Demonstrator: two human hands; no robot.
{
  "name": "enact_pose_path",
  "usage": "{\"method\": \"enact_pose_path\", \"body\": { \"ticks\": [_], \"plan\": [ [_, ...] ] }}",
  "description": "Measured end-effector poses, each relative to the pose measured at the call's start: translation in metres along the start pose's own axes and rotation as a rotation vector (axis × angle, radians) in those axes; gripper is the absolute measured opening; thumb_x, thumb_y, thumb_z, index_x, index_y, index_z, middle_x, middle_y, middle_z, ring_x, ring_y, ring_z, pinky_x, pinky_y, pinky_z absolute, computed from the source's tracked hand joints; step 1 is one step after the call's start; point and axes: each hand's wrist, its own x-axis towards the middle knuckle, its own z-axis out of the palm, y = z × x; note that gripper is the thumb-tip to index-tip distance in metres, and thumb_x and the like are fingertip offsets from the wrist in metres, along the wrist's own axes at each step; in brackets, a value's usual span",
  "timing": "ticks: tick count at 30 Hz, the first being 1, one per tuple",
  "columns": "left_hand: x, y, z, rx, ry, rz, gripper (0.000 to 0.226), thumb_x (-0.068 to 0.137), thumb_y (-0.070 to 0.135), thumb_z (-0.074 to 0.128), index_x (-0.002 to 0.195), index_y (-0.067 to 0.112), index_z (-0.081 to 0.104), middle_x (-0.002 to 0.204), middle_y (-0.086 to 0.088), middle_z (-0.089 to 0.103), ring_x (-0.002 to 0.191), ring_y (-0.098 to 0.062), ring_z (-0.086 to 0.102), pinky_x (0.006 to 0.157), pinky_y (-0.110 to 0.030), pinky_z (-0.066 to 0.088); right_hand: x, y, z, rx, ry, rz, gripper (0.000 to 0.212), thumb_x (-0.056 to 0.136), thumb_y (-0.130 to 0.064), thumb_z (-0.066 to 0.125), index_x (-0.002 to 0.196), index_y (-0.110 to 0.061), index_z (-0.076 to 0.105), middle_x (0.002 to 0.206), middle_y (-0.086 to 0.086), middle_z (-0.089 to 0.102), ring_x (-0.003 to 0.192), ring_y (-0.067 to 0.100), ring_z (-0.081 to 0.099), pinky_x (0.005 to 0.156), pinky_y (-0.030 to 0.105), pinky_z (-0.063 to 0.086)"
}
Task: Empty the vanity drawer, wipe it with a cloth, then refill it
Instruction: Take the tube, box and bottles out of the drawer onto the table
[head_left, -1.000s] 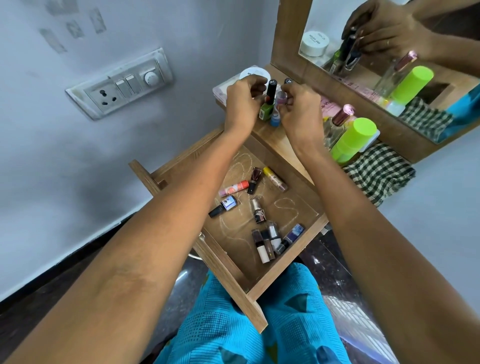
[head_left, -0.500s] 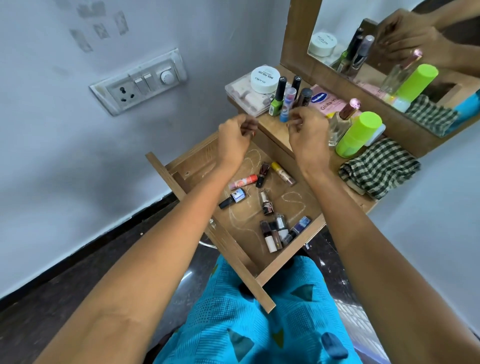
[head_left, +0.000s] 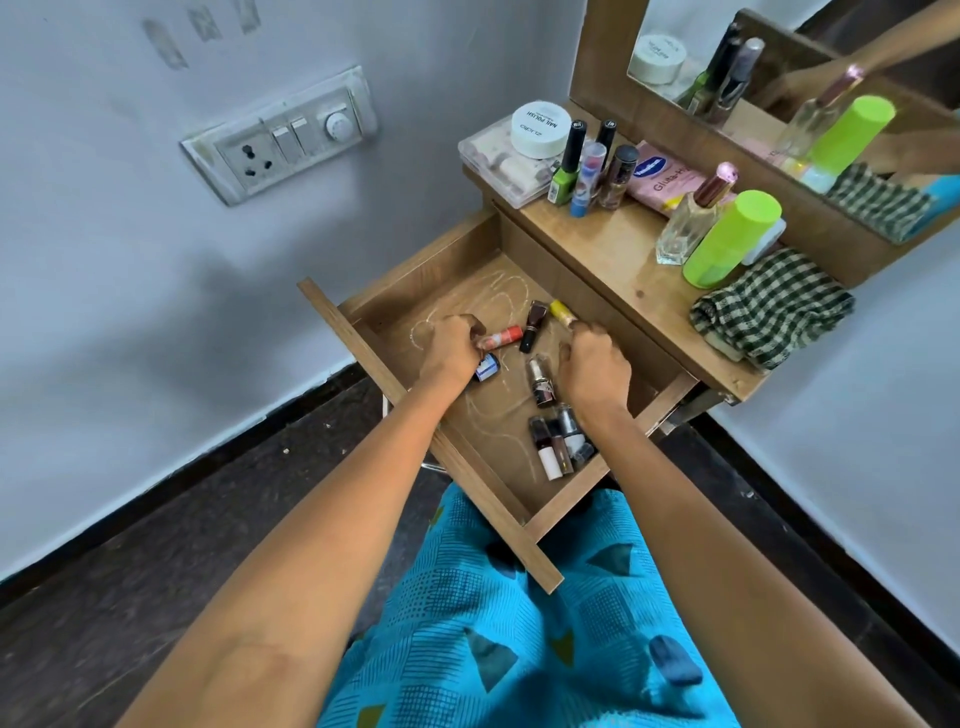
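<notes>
The wooden vanity drawer (head_left: 343, 327) is pulled open over my lap, with chalky smears on its floor. My left hand (head_left: 451, 349) curls round the end of a red tube (head_left: 501, 336), with a blue-labelled bottle (head_left: 487, 370) partly under it. My right hand (head_left: 593, 366) pinches the cap end of a yellow bottle (head_left: 562, 310). Between the hands lie a dark bottle (head_left: 535, 325) and a brown bottle (head_left: 541, 383). Several more small bottles (head_left: 556, 446) lie together near the drawer's front corner. A green checked cloth (head_left: 774, 306) sits folded on the vanity top.
On the vanity top (head_left: 597, 244) stand nail polish bottles (head_left: 569, 166), a white jar (head_left: 538, 127) on a clear box, a pink tube (head_left: 670, 176), a perfume bottle (head_left: 691, 221) and a lime green canister (head_left: 727, 239). The mirror (head_left: 769, 62) is behind, a switch plate (head_left: 280, 137) on the left wall.
Both hands have come down from the standing bottles on the vanity top into the drawer and closed on the red tube and the yellow bottle.
</notes>
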Motion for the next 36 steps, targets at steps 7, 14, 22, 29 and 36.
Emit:
{"method": "enact_pose_path", "body": {
  "ticks": [7,14,22,29,36],
  "plan": [
    [0.002,0.003,0.002,0.086,-0.016,-0.040,0.026,0.088,-0.001,0.047,0.108,0.004,0.062,0.115,-0.019,0.058,0.100,-0.031,0.058,0.084,-0.034,0.045,0.013,0.003,0.005,-0.203,-0.128,0.032,0.028,0.095,0.002,0.035,0.119,-0.002,0.051,0.120,0.014,0.056,0.113,0.028,0.054,0.086,0.034,0.047],
    [0.001,0.006,0.002,0.247,-0.011,-0.072,0.020,0.090,0.013,0.054,0.108,0.011,0.063,0.110,-0.013,0.062,0.101,-0.027,0.059,0.080,-0.033,0.047,0.020,0.004,0.006,-0.262,-0.133,-0.003,0.030,0.097,-0.003,0.035,0.124,-0.003,0.046,0.126,0.014,0.049,0.117,0.029,0.049,0.087,0.036,0.046],
    [0.001,0.008,0.001,0.037,0.003,-0.085,0.017,0.088,0.005,0.054,0.102,0.003,0.064,0.110,-0.016,0.061,0.098,-0.027,0.059,0.085,-0.036,0.050,0.017,0.008,0.010,-0.115,-0.118,0.047,0.028,0.098,-0.009,0.035,0.124,-0.001,0.042,0.123,0.018,0.051,0.110,0.031,0.055,0.086,0.037,0.047],
    [-0.011,0.019,-0.013,-0.204,0.109,-0.017,0.019,0.087,0.000,0.057,0.104,-0.003,0.064,0.107,-0.014,0.065,0.080,-0.009,0.056,0.065,0.001,0.041,0.005,0.006,-0.004,0.151,0.017,0.066,0.018,0.090,-0.003,0.052,0.107,-0.001,0.058,0.108,0.017,0.062,0.098,0.034,0.063,0.083,0.039,0.051],
    [-0.026,0.036,-0.023,-0.246,0.201,0.090,0.024,0.084,0.004,0.062,0.109,0.003,0.064,0.101,-0.004,0.064,0.081,-0.005,0.058,0.072,0.000,0.037,-0.005,0.000,-0.027,0.316,0.134,0.008,0.018,0.087,-0.002,0.053,0.103,-0.002,0.062,0.102,0.016,0.064,0.094,0.033,0.061,0.082,0.042,0.051]
  ]
}}
